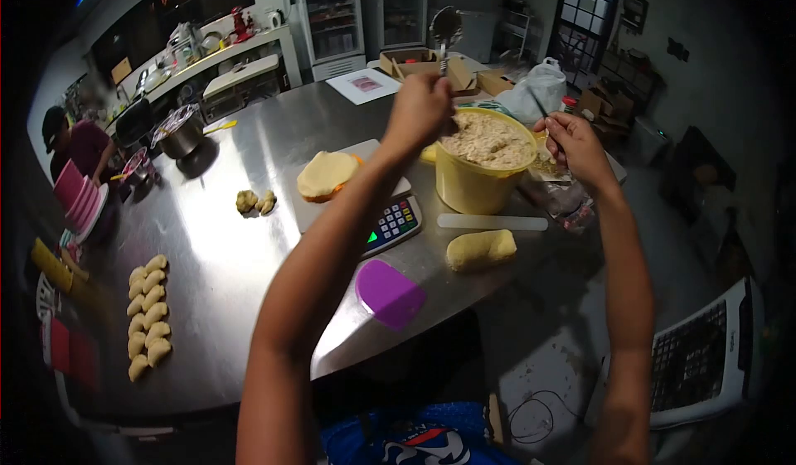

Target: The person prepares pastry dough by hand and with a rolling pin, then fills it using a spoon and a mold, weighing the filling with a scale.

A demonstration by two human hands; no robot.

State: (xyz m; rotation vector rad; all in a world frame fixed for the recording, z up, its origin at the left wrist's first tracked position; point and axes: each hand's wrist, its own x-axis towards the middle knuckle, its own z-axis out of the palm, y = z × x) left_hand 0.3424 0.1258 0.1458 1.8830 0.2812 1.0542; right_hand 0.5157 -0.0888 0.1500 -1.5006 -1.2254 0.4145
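Observation:
My left hand (421, 113) is closed around the handle of a round-bowled metal spoon (446, 26), held upright with its bowl above the fist. To its right, my right hand (572, 146) pinches a thin dark utensil (535, 100) whose kind I cannot make out. Between the hands stands a yellow bucket (468, 185), filled with a pale, lumpy mixture (489, 138). Left of it, a digital scale (394, 225), partly behind my left forearm, bears a pale flat dough piece (326, 173). A whitish rod (492, 222) and a dough log (481, 250) lie before the bucket.
A purple scraper (390, 294) lies near the steel table's front edge. Crescent-shaped dough pieces (152, 316) stand in rows at left, with small brownish lumps (254, 202) farther in. A metal pot (181, 133) and a person (79, 146) are beyond; a plastic bag (535, 92) is behind the bucket.

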